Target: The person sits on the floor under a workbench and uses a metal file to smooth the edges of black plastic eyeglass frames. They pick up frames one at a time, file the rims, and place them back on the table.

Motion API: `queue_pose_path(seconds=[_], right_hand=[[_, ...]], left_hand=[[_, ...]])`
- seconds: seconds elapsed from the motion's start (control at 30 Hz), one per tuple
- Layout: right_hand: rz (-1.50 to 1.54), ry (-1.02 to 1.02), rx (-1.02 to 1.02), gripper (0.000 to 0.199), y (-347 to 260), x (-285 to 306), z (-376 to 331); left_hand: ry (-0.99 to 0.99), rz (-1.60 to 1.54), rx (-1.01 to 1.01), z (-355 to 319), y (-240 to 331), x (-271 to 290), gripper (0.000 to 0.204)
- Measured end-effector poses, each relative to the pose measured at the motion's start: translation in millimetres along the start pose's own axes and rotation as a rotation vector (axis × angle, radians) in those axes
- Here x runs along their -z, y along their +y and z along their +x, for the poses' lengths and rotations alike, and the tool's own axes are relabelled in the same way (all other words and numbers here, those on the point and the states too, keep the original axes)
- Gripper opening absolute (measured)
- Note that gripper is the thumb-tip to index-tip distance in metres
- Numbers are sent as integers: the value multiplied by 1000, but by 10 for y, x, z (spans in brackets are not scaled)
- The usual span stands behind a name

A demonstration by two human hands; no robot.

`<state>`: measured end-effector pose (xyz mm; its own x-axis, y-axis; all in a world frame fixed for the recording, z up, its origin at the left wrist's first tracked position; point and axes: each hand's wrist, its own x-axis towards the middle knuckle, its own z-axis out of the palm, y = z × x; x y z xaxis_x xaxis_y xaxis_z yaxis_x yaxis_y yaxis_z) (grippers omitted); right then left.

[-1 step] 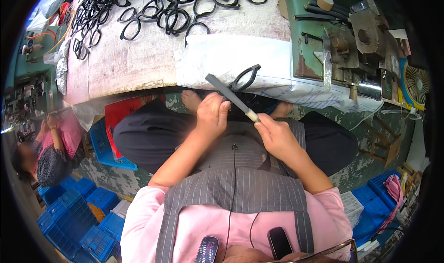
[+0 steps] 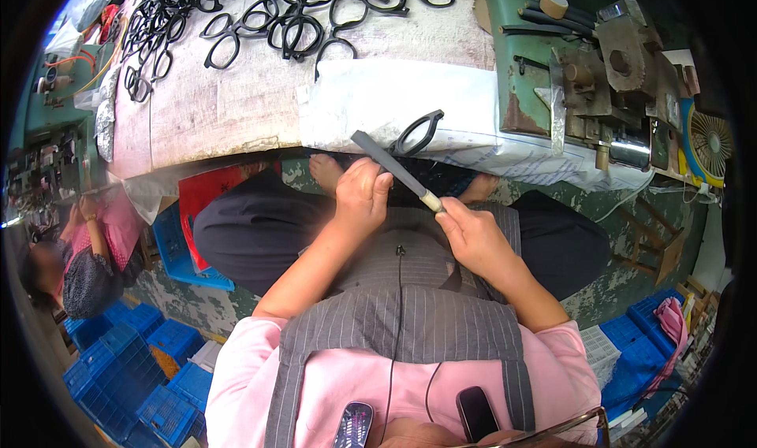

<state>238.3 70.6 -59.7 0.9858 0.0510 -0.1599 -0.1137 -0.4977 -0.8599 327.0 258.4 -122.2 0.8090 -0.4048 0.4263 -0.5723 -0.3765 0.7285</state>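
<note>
My right hand [image 2: 475,231] is closed round the pale handle end of a flat grey file [image 2: 393,164]. The file slants up and to the left, across a black eyeglass frame [image 2: 418,133]. My left hand [image 2: 363,193] is closed on the near part of that frame, which the file and my fingers partly hide. One rim of the frame sticks out to the right, by the table's front edge. Beyond it, white sheeting [image 2: 410,93] covers that edge.
Many black eyeglass frames [image 2: 296,34] lie heaped at the back of the table [image 2: 236,105]. A green machine with metal clamps [image 2: 623,62] stands at the right, near a yellow fan [image 2: 707,141]. Blue crates [image 2: 118,377] stand lower left; another person [image 2: 87,251] sits at the left.
The file has slid slightly down and to the right across the frame, and my right hand has shifted a little with it. My left hand and the frame have hardly moved.
</note>
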Motion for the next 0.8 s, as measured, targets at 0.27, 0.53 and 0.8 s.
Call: queue_pose_path(seconds=[0.27, 0.53, 0.8], right_hand=[[-122, 47, 72, 15, 27, -143, 406], [9, 224, 156, 21, -213, 207, 229], [-206, 265, 389, 27, -115, 236, 642]], left_hand=[[20, 69, -13, -28, 7, -22, 24], [37, -45, -13, -16, -21, -19, 24], [0, -45, -65, 150, 73, 219, 16]])
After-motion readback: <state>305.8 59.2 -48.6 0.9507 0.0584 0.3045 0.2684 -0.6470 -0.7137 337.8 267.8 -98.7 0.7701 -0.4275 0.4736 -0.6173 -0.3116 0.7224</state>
